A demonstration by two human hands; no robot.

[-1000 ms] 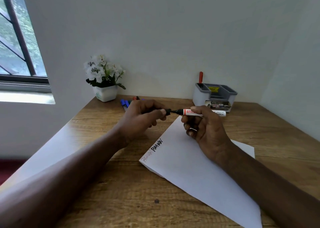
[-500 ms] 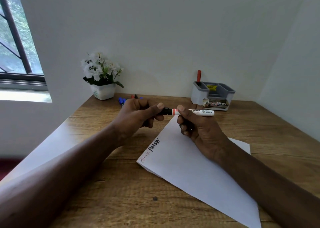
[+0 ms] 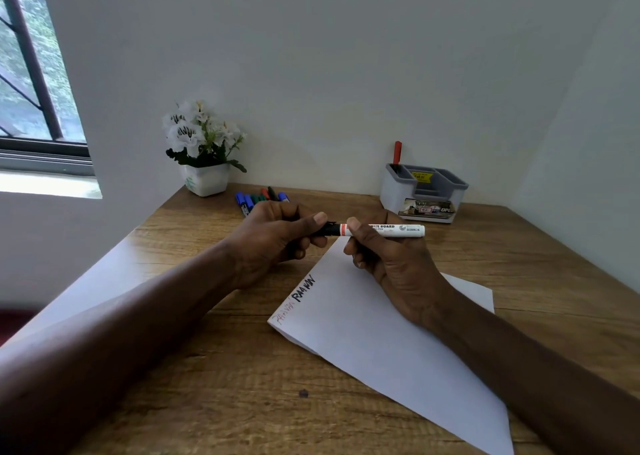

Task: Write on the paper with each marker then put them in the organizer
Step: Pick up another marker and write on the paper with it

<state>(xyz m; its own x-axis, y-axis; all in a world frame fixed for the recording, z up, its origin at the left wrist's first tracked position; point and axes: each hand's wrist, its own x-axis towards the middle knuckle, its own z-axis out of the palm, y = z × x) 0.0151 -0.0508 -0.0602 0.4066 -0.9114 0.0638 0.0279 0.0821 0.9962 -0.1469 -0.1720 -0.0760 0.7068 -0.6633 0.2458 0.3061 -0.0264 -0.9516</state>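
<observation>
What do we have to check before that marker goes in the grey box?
1. Writing done: ok. A black word sits beside a red word on the paper.
2. Is the cap fully on the marker? Cannot tell, because the left hand covers most of it.
3. Grip: ok. The right hand holds the barrel.
4. Room in the organizer: ok. Its compartments are open, and only a red marker shows in it.
5. Every marker put away: not ok. The loose markers lie beside the flower pot.
</observation>
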